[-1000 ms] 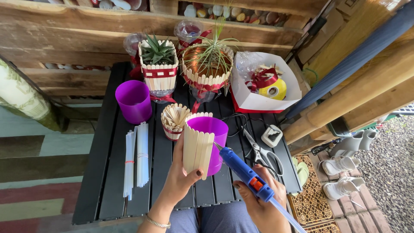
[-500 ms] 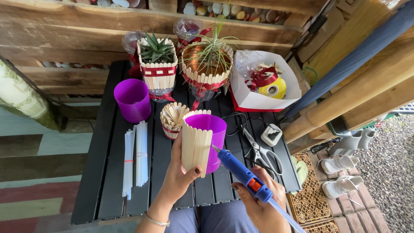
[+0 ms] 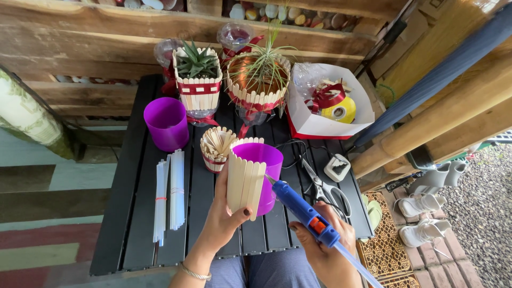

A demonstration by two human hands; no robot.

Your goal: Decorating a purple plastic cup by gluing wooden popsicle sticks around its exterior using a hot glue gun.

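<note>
Purple cup (image 3: pixel 265 165), half hidden behind glued sticks (image 3: pixel 245 181), seemingly touches glue gun (image 3: pixel 305 212).

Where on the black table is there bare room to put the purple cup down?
Bare slats show on the black table at its front left, left of the glue sticks, and along the front edge between them and the left hand. The back is crowded with planters and the white tray; scissors fill the right, beside the right hand.

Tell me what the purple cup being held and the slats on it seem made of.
Purple cup in the left hand: likely plastic, smooth with a slight sheen, even colour. Slats: pale flat sticks with rounded ends, apparently bare matte wood.
</note>
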